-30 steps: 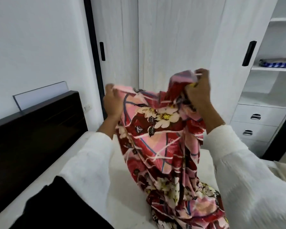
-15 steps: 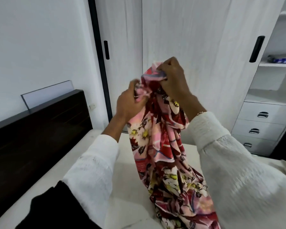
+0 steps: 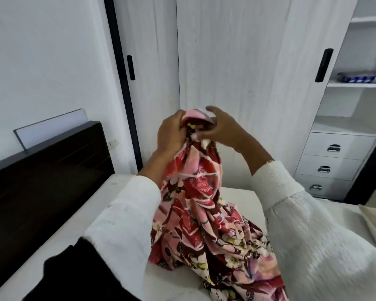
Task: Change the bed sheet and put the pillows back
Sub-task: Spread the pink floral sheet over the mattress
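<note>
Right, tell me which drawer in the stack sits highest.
The top drawer, directly under the open shelf; the middle drawer and bottom drawer sit below it.

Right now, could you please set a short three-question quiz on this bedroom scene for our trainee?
1. True or false: both hands hold the floral sheet up at its top.
2. Where does the sheet's lower end lie? A) on the bare mattress B) in a drawer C) on the headboard
3. Fill in: the drawers stand to the person's ____.

Key: 1 true: left hand and right hand bunch it together. 2 A. 3 right.
</note>
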